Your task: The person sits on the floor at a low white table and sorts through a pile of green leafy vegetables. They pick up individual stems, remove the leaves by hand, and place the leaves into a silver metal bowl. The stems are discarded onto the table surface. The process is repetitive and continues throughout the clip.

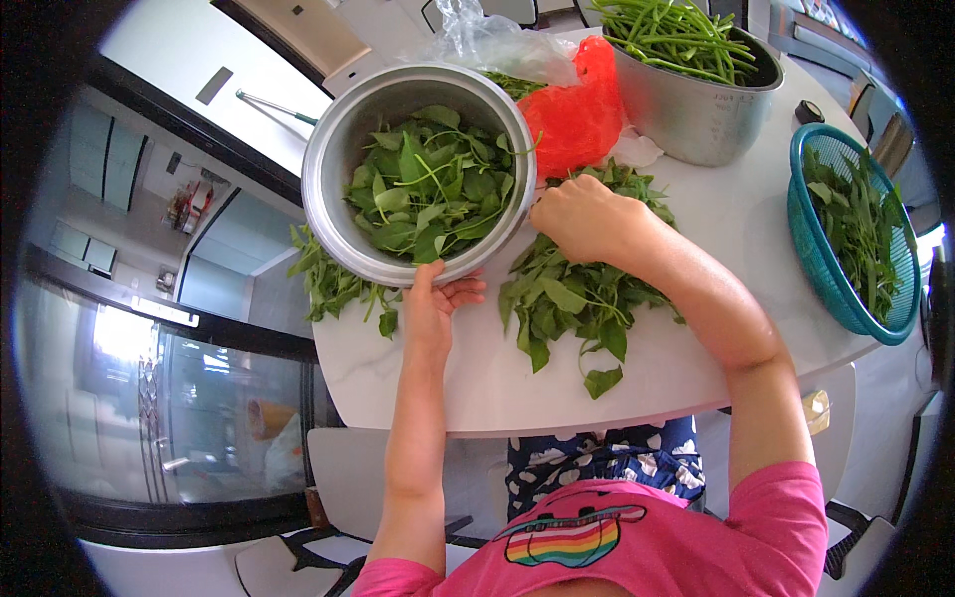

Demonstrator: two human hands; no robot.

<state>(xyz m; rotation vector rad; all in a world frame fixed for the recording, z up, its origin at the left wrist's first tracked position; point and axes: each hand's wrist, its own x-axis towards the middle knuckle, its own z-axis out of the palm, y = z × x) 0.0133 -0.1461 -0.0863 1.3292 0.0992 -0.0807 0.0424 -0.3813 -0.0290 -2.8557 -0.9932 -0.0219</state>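
Observation:
My left hand [440, 295] holds the near rim of a round metal pot [319, 179], thumb on the rim and fingers beneath. Loose green leaves [436, 186] and stems fill its lower part. Just right of the pot, my right hand [578, 216] is curled, knuckles up, over a pile of leafy greens [567, 298] on the white table. Its fingertips are hidden, so whether it grips a stem cannot be told. More leafy sprigs [332, 280] lie partly beneath the pot on its left side.
A red plastic bag [574, 119] and a clear plastic bag [500, 48] lie behind the pot. A metal pot [694, 123] of long green stems stands at the back right. A teal basket [835, 276] with greens stands at the right edge of the table [686, 380], near a small black round object [809, 112].

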